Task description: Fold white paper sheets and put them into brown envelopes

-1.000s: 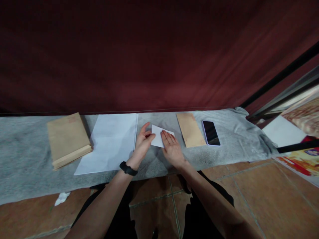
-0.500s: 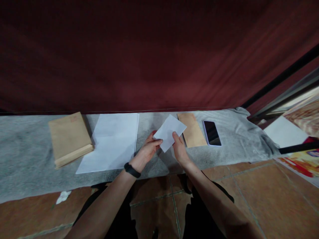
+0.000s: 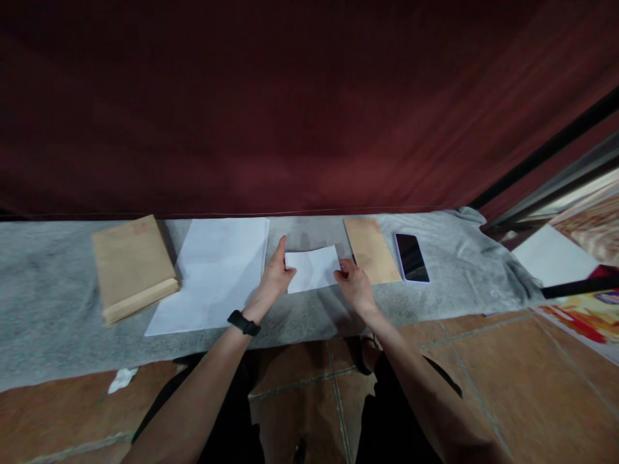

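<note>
Between my hands is a folded white sheet of paper (image 3: 312, 269), its long side running left to right over the grey cloth. My left hand (image 3: 277, 276) grips its left end, thumb in front and a finger pointing up beyond the edge. At the right end, my right hand (image 3: 354, 283) pinches the paper with curled fingers. Just right of that hand lies a single brown envelope (image 3: 373, 250). Left of my left hand is a stack of larger white sheets (image 3: 217, 274), flat on the cloth.
A stack of brown envelopes (image 3: 135, 267) lies far left. A phone (image 3: 411, 258) rests right of the single envelope. The grey cloth (image 3: 464, 270) covers a long narrow surface against a dark red curtain (image 3: 300, 116). A crumpled tissue (image 3: 122, 379) is on the tiled floor (image 3: 300, 386).
The folded paper has turned from a slanted position to nearly level and come lower. My left hand has shifted left to its end; my right hand now grips the right end.
</note>
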